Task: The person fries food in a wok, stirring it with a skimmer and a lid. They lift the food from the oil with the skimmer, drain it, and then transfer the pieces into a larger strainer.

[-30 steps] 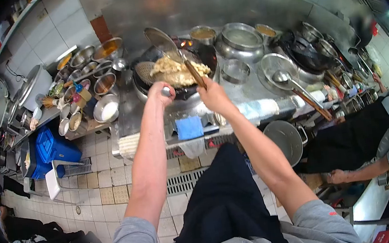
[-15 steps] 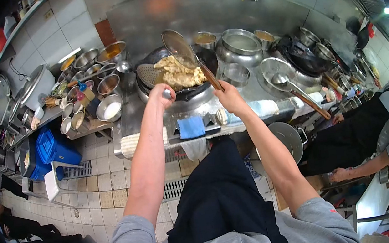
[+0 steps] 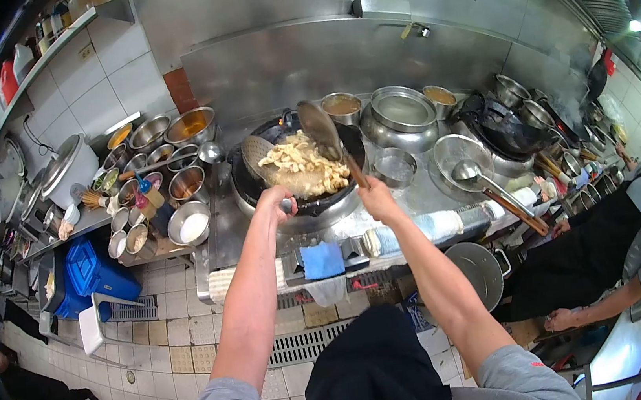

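My left hand (image 3: pixel 274 205) is closed round a handle with a round metal end, at the near side of the wok (image 3: pixel 239 179). A perforated skimmer (image 3: pixel 254 150), apparently on that handle, is tilted over the wok with a heap of pale, battered-looking food pieces (image 3: pixel 302 162) on and against it. My right hand (image 3: pixel 377 200) grips the wooden handle of a wok ladle (image 3: pixel 318 127). The ladle's bowl is raised above the food's right side, its rounded back towards me. What lies beneath the food in the wok is hidden.
Bowls of sauces and ingredients (image 3: pixel 190 224) crowd the left side. A lidded-looking pot (image 3: pixel 418 137), a steel ring (image 3: pixel 394 168) and a strainer bowl (image 3: pixel 462 156) with another ladle (image 3: pixel 469 173) stand right. Folded cloths (image 3: pixel 411 233) line the front edge. A co-worker (image 3: pixel 579 249) stands at right.
The view has tilted upward, so the stove sits lower. The ladle's bowl has turned more upright and shifted slightly right relative to the food. Both hands keep their grips.
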Available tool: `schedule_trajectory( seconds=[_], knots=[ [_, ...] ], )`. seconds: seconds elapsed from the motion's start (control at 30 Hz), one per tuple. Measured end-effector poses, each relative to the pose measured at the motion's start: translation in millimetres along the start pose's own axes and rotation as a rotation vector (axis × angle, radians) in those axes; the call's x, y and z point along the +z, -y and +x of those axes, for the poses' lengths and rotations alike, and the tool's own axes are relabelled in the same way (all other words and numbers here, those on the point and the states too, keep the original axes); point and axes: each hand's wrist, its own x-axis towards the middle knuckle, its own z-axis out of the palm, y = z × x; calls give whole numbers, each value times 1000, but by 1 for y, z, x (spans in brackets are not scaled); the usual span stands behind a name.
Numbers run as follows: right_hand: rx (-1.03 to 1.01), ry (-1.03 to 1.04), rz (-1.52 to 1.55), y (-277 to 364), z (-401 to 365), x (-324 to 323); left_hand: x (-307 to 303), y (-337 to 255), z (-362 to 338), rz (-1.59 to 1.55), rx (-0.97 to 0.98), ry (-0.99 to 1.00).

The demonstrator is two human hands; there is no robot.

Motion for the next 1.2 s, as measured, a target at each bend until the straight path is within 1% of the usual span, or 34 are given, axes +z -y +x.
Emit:
schedule_trajectory(
  seconds=[0.03,0.07,0.1,0.13,0.17,0.2,0.23,0.3,0.33,0.37,0.43,0.5,0.57,0.6,0.63,0.7,0.77,0.8,0.83,0.9,1.0,1.03,1.1,1.13,1.17,1.2],
  knots=[
    [-3,63,29,1,5,8,2,-3,0,2,-36,59],
    [-51,69,15,2,8,19,9,-1,0,-113,-51,-5],
    [-95,77,0,-3,11,32,11,1,6,-117,-49,-7],
    [-96,82,-1,-9,13,43,12,4,13,-166,-76,22],
    [-148,29,-88,-14,16,50,13,7,19,-216,-101,54],
    [-201,-24,-174,-18,18,52,18,6,5,-279,-102,65],
    [-205,-21,-173,-8,9,44,15,8,8,-282,-99,62],
    [-136,50,-101,12,-12,21,9,11,13,-375,-70,154],
    [-157,50,-98,14,-16,16,10,9,8,-446,-125,146],
    [-157,45,-98,15,-18,11,11,9,2,-443,-125,150],
    [-268,51,-123,16,-23,4,10,12,-6,-570,-131,251],
    [-289,66,-144,21,-29,-3,10,10,-13,-576,-104,234],
    [-318,90,-96,28,-36,-9,5,6,-19,-664,-167,299],
    [-353,77,-80,29,-37,-10,8,4,-31,-687,-139,275],
    [-353,81,-75,29,-39,-11,8,5,-40,-685,-137,270],
    [-389,57,-29,30,-39,-13,7,7,-54,-680,-16,239],
    [-405,74,-12,20,-33,-15,9,4,-43,-700,-33,184],
    [-416,99,-3,12,-33,-15,12,1,-24,-617,-1,183],
    [-398,143,35,13,-35,-16,12,-1,-14,-536,29,175],
    [-324,172,-6,16,-41,-19,13,-2,-22,-551,27,149],
    [-358,154,40,11,-49,-29,8,7,-53,-662,-46,238],
    [-355,164,38,10,-47,-30,11,7,-46,-669,-48,231],
    [-353,199,122,8,-41,-27,13,2,-31,-764,-49,349],
    [-306,172,60,9,-37,-29,11,5,-30,-731,71,388],
    [-319,166,59,10,-30,-34,5,7,-29,-730,82,398],
    [-380,95,74,9,-28,-38,2,12,-37,-798,-37,433]
  ],
)
